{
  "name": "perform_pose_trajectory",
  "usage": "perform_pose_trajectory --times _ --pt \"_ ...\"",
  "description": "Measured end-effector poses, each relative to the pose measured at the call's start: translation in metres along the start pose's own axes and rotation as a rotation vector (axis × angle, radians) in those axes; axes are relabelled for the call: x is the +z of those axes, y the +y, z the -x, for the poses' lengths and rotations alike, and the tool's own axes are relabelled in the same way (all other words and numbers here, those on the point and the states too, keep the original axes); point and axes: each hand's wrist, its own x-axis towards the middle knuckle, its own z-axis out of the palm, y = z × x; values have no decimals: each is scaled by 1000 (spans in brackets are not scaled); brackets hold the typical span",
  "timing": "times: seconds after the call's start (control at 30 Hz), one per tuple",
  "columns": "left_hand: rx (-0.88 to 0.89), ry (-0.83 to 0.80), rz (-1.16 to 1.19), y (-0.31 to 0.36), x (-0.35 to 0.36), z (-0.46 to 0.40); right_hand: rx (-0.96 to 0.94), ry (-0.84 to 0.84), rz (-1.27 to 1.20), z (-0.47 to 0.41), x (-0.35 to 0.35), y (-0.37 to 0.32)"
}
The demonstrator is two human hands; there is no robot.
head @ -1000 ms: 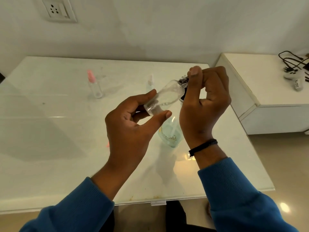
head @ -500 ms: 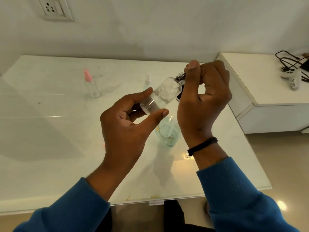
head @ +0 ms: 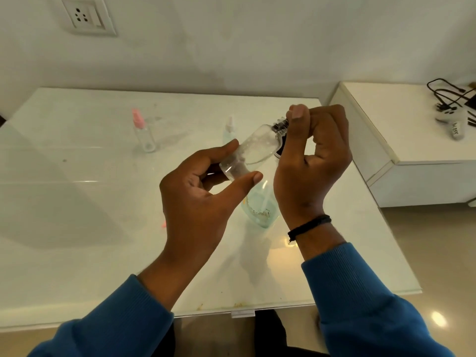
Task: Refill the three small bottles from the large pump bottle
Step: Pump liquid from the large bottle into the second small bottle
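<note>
Bottles for refilling share a white glossy bench (head: 77,228) that stands against a pale wall (head: 231,47) carrying a switch socket (head: 86,15); to the right, apart from the bench, sits a low white cabinet (head: 412,140) with black cables (head: 448,94) and a small white device (head: 449,115) on top, and beige floor shows beyond the bench edge. Both arms wear blue sleeves (head: 360,305), and a black band (head: 309,225) circles the right wrist. The large pump bottle (head: 260,207), clear and greenish, stands upright on the bench below and between the two hands, partly hidden by them. The left hand (head: 195,202) holds a clear small bottle (head: 252,150) tilted in the air above the bench, thumb and fingers (head: 224,150) curled round its base end, neck pointing up and to the right. The right hand (head: 314,155) has its fingers closed together on the dark cap (head: 279,124) at that neck, thumb pressed along its side. Farther back on the bench stand two more small bottles, well apart: a pink-capped bottle (head: 143,132) on the left and a white-capped bottle (head: 229,130) just behind the left hand's fingertips.
</note>
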Motion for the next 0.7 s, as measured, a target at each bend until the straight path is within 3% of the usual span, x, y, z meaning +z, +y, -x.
perform_pose_trajectory --times 0.7 --pt "-12 3 33 -1 -2 -1 -2 -22 13 -2 -2 3"
